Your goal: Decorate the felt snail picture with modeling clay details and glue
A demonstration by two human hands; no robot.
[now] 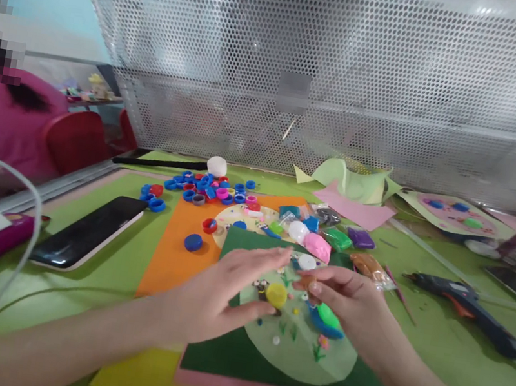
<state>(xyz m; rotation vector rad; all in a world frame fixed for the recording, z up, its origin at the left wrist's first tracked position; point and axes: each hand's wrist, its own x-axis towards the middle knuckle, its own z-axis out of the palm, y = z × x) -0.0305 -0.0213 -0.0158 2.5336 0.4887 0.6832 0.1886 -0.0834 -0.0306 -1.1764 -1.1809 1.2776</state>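
Observation:
My left hand [223,292] hovers with fingers stretched flat over a pale green paper disc [296,349] that lies on a dark green sheet [232,358]. A yellow bottle cap [276,294] sits on the disc by my left fingertips. My right hand [349,299] pinches a small brown lump of clay [306,281] between thumb and fingers above the disc. Small clay shapes, among them a green and blue piece [329,318] and tiny flowers, decorate the disc.
Several blue, red and pink bottle caps [204,190] lie on the orange sheet [169,257]. Clay packets [329,237], a black phone [88,231], a glue gun [470,305] and a perforated metal screen [335,75] are around. A person in pink [1,113] sits at the far left.

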